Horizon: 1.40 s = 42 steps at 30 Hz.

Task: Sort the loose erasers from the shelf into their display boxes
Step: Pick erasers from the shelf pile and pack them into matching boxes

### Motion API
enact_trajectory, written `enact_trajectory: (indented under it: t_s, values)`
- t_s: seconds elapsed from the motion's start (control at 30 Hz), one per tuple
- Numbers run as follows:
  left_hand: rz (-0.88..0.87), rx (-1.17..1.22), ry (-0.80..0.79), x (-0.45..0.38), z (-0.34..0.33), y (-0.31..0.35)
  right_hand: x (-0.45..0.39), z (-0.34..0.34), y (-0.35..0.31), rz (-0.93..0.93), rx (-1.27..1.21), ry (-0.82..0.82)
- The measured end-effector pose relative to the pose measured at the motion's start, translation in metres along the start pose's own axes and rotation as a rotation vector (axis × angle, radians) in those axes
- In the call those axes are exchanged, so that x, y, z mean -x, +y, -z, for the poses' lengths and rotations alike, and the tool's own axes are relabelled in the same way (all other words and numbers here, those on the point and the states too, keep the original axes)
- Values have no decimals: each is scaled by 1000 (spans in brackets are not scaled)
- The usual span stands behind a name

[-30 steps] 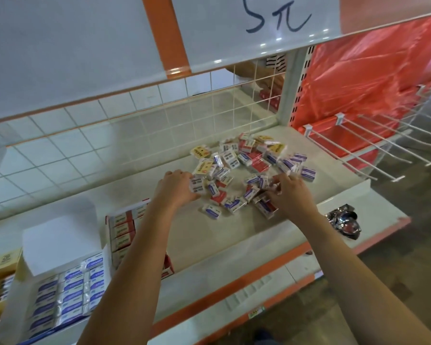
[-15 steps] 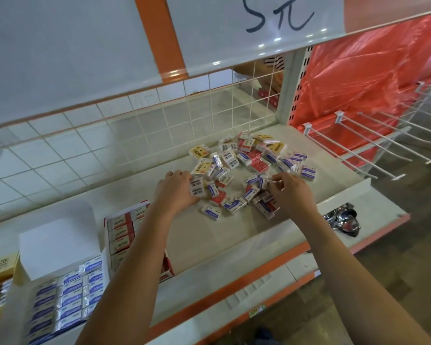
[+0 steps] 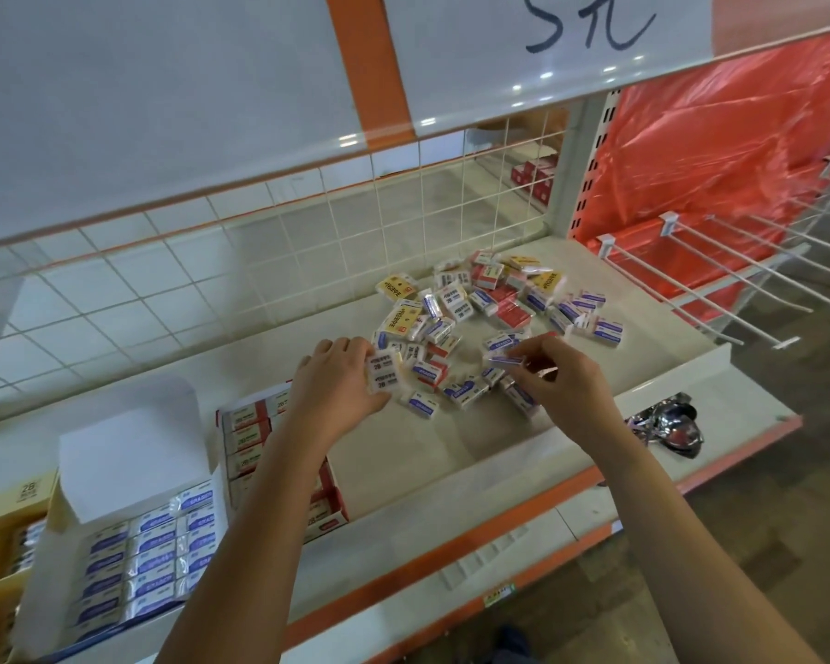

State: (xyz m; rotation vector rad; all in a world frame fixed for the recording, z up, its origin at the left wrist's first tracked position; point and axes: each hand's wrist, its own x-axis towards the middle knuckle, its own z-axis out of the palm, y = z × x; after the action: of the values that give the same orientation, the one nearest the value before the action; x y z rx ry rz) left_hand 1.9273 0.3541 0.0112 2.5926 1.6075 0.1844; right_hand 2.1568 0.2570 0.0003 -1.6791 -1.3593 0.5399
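Nearest, at 7 o'clock, the blue-label display box [image 3: 135, 563] sits well apart from the work. Beyond it, at 9 o'clock of the pile, the left hand [image 3: 336, 390] grips a stack of 2 white 2B erasers [image 3: 383, 373], long axes running near to far. The right hand [image 3: 564, 383] pinches 1 blue-label eraser [image 3: 505, 359], long axis 3-to-9. The loose erasers [image 3: 489, 304] spread toward 12 o'clock, so that box lies nearer the left hand.

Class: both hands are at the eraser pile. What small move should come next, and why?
Probably carry the blue-labelled eraser pinched by the right hand to the open box of blue erasers at the shelf's left end; its label matches those rows. The left hand grips white 2B erasers.
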Motion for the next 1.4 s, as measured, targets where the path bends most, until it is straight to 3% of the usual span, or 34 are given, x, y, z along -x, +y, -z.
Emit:
enact_trajectory:
  t_s: [0.17,0.43,0.9,1.4]
  values:
    - [-9,19,34,18,10,-2,7,-14,-11,6,-136,-94]
    - [-52,144,36,60,20,-5,14,-30,-28,80,-138,-250]
    - [150,166,73,120,44,-43,15,-76,-75,186,-209,-461]
    - [366,162,188,190,53,-100,26,-148,-119,325,-176,-579]
